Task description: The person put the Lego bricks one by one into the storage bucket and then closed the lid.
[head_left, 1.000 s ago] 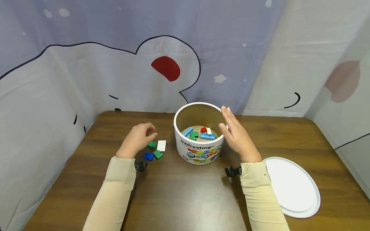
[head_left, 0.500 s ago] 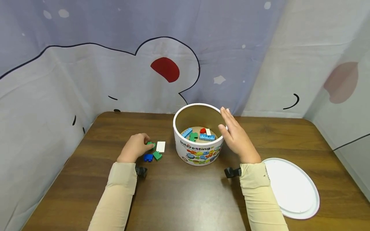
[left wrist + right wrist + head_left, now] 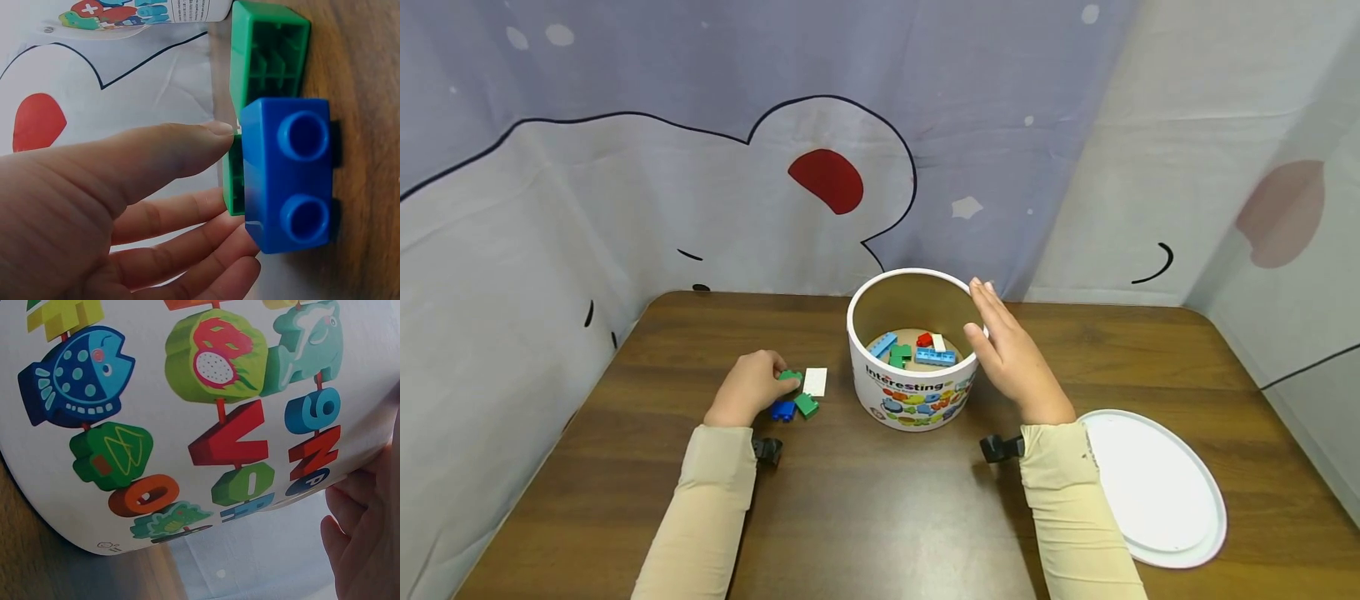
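Note:
My left hand (image 3: 745,388) pinches a green toy brick (image 3: 790,376) on the table between thumb and fingers. In the left wrist view a blue brick (image 3: 287,175) with two studs partly hides that green brick (image 3: 235,178). Another green brick (image 3: 807,406) and a white studded plate (image 3: 816,382) lie close by. My right hand (image 3: 1018,367) rests against the right side of a round white tub (image 3: 868,396), its fingers straight. Inside the tub are light blue bricks (image 3: 936,357), green bricks (image 3: 899,355), a red brick (image 3: 924,340) and a white piece (image 3: 938,342).
A white round lid (image 3: 1157,492) lies on the wooden table (image 3: 865,508) by the right forearm, whose sleeve covers part of it. Behind the table hangs a printed curtain (image 3: 700,200). Each wrist carries a small black camera (image 3: 767,451).
My left hand has come down from above the bricks and taken hold of the green one farthest back. The right hand stays at the tub.

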The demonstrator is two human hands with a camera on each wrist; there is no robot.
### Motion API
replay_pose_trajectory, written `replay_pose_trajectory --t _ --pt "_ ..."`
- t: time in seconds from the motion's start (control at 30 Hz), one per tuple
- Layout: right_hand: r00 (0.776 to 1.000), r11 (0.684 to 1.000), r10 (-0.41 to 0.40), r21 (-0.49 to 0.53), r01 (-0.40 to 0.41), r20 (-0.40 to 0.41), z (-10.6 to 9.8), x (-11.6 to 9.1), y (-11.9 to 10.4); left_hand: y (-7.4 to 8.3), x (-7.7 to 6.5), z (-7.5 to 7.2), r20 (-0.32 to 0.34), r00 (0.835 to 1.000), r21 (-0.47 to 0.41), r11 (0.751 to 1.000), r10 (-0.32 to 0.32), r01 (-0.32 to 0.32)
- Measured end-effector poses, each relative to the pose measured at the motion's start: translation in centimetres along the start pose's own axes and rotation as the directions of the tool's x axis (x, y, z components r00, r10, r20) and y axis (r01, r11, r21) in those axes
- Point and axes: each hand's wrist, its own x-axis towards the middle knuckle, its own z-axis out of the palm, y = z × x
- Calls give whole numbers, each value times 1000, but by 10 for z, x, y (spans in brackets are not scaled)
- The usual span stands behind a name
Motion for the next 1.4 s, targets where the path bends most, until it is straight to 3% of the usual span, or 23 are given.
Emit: replay_pose_trajectory --t 0.4,0.53,0.73,1.13,1.23,1.4 --pt "1000 1000 1 0 -1 -3 0 -2 -1 2 -5 -1 -19 1000 -35 999 -3 2" --pt "1000 1000 4 1 -4 3 0 -2 -2 3 -6 -3 -89 995 -31 998 45 -48" --pt "1000 1000 11 3 -11 11 1 -1 -1 10 -9 -5 -196 974 -58 991 110 -124" --pt "1000 1000 12 4 -12 6 -1 0 -2 41 -20 -13 -391 891 -97 952 232 -291" --pt "1000 1000 11 6 -11 3 -1 0 -1 50 -24 -14 -439 856 -90 935 272 -343" --pt "1000 1000 8 4 -8 -5 0 0 1 65 -28 -14 -526 782 -79 896 334 -436"
